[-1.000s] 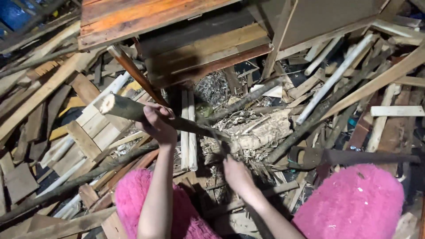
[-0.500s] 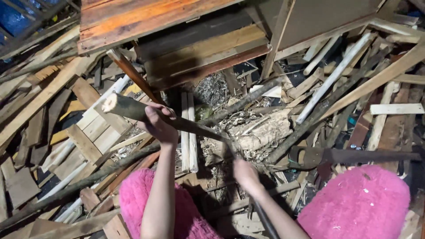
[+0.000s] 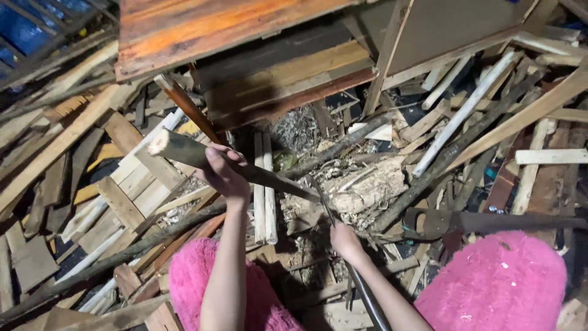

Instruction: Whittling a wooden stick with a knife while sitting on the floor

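Scrap-wood heap (image 3: 92,184); hands (image 3: 225,171) gripping stick (image 3: 184,150).

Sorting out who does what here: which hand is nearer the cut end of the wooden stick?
Left. The left hand grips the wooden stick just below its cut end; the right hand holds a blade lower down.

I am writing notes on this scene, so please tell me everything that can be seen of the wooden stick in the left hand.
The stick is a round, greenish-brown branch with bark on it. Its pale cut end points up and left; the other end narrows toward the lower right, over a chopping log. It lies tilted, raised above the scrap wood. The left hand grips it near the thick end. A blade, held by the right hand, meets its thin end.
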